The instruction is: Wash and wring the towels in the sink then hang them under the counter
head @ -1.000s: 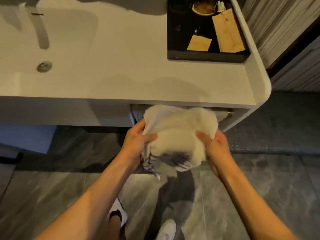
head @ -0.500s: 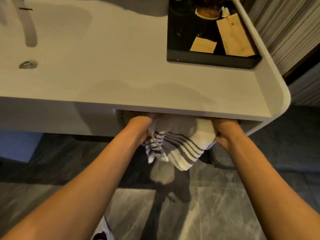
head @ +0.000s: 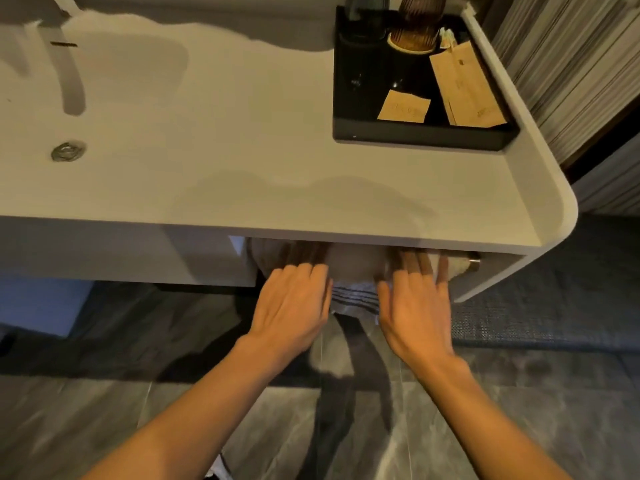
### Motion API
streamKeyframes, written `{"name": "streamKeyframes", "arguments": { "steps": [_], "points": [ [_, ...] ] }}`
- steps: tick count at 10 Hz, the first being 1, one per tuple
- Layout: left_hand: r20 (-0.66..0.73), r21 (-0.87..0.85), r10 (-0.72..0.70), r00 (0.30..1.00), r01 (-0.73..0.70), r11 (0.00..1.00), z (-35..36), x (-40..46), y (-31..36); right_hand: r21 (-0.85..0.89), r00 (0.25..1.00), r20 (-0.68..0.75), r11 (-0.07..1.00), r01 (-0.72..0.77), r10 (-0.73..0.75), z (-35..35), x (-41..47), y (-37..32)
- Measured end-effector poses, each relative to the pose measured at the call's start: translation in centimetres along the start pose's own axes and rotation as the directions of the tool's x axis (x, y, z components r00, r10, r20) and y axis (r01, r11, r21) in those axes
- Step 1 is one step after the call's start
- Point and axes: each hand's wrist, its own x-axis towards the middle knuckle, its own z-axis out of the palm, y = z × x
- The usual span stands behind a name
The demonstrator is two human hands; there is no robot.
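Note:
A white towel (head: 353, 268) with dark stripes near its lower edge hangs from the rail (head: 471, 264) under the white counter (head: 277, 188). My left hand (head: 294, 306) lies flat against the towel's left side, fingers straight and blurred by motion. My right hand (head: 414, 306) lies flat against its right side, fingers spread and straight. The towel's top and the rail's middle are hidden by the counter edge. The sink basin (head: 114, 98) with its drain (head: 68, 151) is at the upper left.
A black tray (head: 422, 136) with paper packets and dark cups stands at the counter's back right. A dark mat (head: 540, 306) lies on the grey tiled floor at the right. A striped wall runs along the right.
The towel went from bunched in both hands in front of the counter to draped on the rail. Both hands let go of it and now lie flat against it.

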Motion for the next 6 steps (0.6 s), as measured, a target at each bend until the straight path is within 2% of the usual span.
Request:
{"name": "streamKeyframes", "arguments": {
  "steps": [1,2,4,5,6],
  "points": [
    [0.157,0.066,-0.061,0.986,0.051,0.997,-0.3,1.6,-0.7,-0.043,0.995,0.097,0.999,0.012,-0.008,-0.8,1.8,1.1],
    [0.281,0.040,-0.124,0.952,0.117,0.992,-0.2,3.2,-1.1,0.125,0.982,0.183,0.990,-0.063,0.040,-1.9,3.1,1.7],
    [0.509,-0.001,-0.189,0.840,0.220,0.976,-1.6,4.1,-0.3,0.147,0.954,0.291,0.981,-0.123,0.076,-2.5,4.2,0.4],
    [0.482,-0.013,-0.194,0.855,0.228,0.973,-3.5,4.3,-0.7,0.148,0.948,0.286,0.971,-0.187,0.139,-4.1,4.6,0.1],
    [0.294,-0.001,-0.150,0.944,0.158,0.987,-4.9,1.1,-1.4,0.104,0.984,0.073,0.980,-0.169,0.162,-4.9,2.3,-0.8]
  ]
}}
